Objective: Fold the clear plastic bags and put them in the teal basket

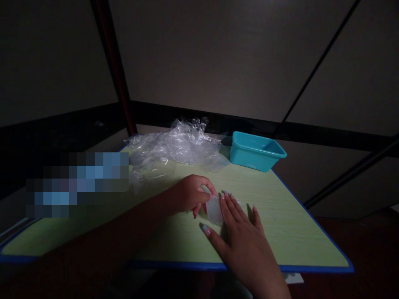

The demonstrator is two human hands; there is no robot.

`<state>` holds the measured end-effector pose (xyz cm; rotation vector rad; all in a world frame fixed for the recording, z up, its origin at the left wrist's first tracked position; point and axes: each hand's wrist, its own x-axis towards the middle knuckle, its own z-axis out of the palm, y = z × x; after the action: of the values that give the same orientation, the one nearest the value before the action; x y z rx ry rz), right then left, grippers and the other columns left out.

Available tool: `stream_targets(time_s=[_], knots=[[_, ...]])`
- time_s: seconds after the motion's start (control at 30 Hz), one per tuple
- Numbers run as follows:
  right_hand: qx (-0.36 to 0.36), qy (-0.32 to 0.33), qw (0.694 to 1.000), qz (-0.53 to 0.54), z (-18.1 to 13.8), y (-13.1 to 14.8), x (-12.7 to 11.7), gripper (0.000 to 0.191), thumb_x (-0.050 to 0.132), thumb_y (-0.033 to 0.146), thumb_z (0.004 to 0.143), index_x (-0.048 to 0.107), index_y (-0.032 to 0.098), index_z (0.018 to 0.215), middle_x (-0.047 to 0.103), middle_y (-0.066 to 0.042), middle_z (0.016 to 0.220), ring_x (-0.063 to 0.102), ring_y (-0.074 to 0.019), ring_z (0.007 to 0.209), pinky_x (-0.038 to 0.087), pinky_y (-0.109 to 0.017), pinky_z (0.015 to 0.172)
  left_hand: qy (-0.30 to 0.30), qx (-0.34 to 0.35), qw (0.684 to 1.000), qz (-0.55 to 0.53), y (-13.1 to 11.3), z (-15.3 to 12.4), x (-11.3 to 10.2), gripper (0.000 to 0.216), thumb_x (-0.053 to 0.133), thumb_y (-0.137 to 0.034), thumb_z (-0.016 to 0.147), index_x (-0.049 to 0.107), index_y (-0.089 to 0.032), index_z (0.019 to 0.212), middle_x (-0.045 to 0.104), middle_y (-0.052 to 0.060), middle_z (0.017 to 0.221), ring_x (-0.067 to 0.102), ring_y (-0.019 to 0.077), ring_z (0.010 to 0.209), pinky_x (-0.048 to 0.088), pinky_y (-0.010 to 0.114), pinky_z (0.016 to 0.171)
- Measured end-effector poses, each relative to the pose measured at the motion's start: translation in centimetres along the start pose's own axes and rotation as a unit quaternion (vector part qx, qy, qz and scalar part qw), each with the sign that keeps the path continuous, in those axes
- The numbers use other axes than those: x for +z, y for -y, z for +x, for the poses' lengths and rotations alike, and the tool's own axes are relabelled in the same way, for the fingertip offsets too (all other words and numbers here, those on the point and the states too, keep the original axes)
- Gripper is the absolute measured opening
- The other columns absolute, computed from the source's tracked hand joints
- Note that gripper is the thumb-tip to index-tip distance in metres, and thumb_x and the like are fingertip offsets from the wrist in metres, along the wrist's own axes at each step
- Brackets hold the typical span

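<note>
A small folded piece of thin, translucent plastic film [214,211] lies on the table between my two hands. My left hand [193,194] comes in from the left, its thumb and index finger pinching the upper left edge of the film. Pressed flat over the film's right side is my right hand [241,232], fingers stretched forward and thumb spread out to the left. The right fingers cover part of the film, so its full outline is hidden.
Crumpled clear plastic [183,145] is heaped along the table's back edge. A turquoise plastic basket [249,160] stands at the back right corner. The pale green table [299,245] has a blue rim. Behind it rise wall panels [205,54]. A blurred-out patch covers the left side.
</note>
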<state>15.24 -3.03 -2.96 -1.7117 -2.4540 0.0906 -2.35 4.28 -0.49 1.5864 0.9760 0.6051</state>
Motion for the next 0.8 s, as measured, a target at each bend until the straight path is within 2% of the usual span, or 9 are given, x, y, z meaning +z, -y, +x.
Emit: stream_targets(time_s=[0.3,0.47,0.6,0.8], knots=[[-0.036,-0.009,0.999,0.011,0.0,0.0,-0.1,0.066,0.027,0.061,0.086,0.022,0.024,0.14,0.022,-0.006,0.145,0.018,-0.0268,0.133,0.007,-0.059,0.106,-0.006,0.006,0.999,-0.036,-0.2,-0.1,0.1,0.016,0.052,-0.02,0.075,0.057,-0.013,0.088,0.052,-0.006,0.038,0.049,0.0092,0.029,0.033,0.015,0.033],[-0.043,-0.002,0.999,0.017,0.0,0.0,-0.2,0.064,0.027,0.061,0.086,0.022,0.027,0.14,0.022,-0.004,0.146,0.018,-0.0263,0.133,0.007,-0.059,0.105,0.009,0.017,0.997,-0.073,0.0,0.0,0.5,0.014,0.054,-0.022,0.077,0.056,-0.013,0.088,0.057,-0.003,0.044,0.054,0.0105,0.034,0.035,0.015,0.035],[-0.045,0.001,0.999,0.019,-0.1,0.1,-0.2,0.064,0.026,0.061,0.087,0.022,0.027,0.14,0.021,-0.004,0.145,0.016,-0.0258,0.134,0.008,-0.059,0.105,0.021,0.021,0.994,-0.109,0.0,0.0,1.0,0.017,0.057,-0.025,0.076,0.055,-0.012,0.087,0.059,-0.001,0.047,0.056,0.0116,0.037,0.042,0.018,0.039],[-0.045,0.007,0.999,0.012,-0.1,0.3,-0.5,0.058,0.026,0.059,0.088,0.034,0.028,0.135,0.024,-0.002,0.144,0.017,-0.0249,0.134,0.005,-0.059,0.105,0.032,0.025,0.989,-0.144,0.1,0.3,1.6,0.024,0.061,-0.032,0.076,0.056,-0.012,0.087,0.063,0.001,0.055,0.062,0.014,0.048,0.047,0.023,0.048]])
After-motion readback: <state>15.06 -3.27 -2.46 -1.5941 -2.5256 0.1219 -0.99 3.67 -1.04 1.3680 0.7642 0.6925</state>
